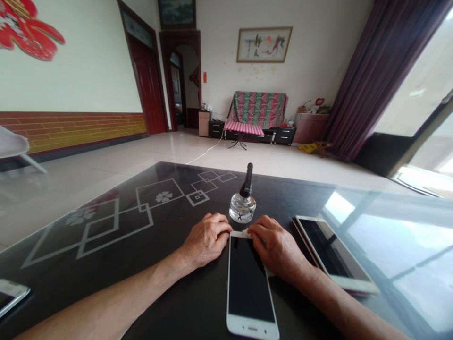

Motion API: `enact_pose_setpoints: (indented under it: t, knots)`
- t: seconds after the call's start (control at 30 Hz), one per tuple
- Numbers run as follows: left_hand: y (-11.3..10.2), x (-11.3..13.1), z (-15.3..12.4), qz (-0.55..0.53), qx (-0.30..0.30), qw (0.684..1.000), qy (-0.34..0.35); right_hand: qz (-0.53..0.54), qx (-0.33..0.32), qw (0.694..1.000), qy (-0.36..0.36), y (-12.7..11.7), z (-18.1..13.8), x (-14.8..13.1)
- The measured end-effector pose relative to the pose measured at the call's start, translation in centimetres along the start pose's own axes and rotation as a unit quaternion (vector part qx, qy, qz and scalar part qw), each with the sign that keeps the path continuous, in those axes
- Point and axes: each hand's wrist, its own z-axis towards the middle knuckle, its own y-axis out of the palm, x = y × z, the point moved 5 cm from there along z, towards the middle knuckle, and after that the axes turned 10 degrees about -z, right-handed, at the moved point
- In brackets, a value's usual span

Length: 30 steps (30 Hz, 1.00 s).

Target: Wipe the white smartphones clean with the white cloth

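Observation:
A white phone (249, 288) with a dark screen lies face up on the black glass table (141, 245) in front of me. My left hand (207, 240) rests curled against the phone's top left corner, fingers closed, steadying it. My right hand (276, 246) lies over the top right corner, pinching a small white cloth or wipe (247, 233) against the upper edge of the screen. Just beyond both hands stands a small clear glass bottle (242, 206) with a black nozzle cap.
A second white phone (334, 252) lies face up to the right of my right arm. A third phone (10, 295) pokes in at the left edge. Beyond the table are a tiled floor, a covered cabinet, doors and a curtain.

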Motion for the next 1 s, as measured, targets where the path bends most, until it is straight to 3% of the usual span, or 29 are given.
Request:
enact_pose_setpoints:
  t: [0.3, 0.6, 1.0]
  knots:
    - [-0.09, 0.12, -0.06, -0.001, -0.002, 1.0, -0.003, 0.073, 0.001, 0.997, -0.022, -0.29, -0.51, -0.52]
    - [-0.04, 0.1, 0.05, 0.004, -0.006, 1.0, 0.0, 0.024, 0.012, 0.998, 0.048, 0.34, -0.18, -0.37]
    - [0.04, -0.16, 0.08, -0.002, -0.014, 1.0, -0.001, 0.064, -0.006, 0.998, -0.021, -0.07, 0.03, -0.88]
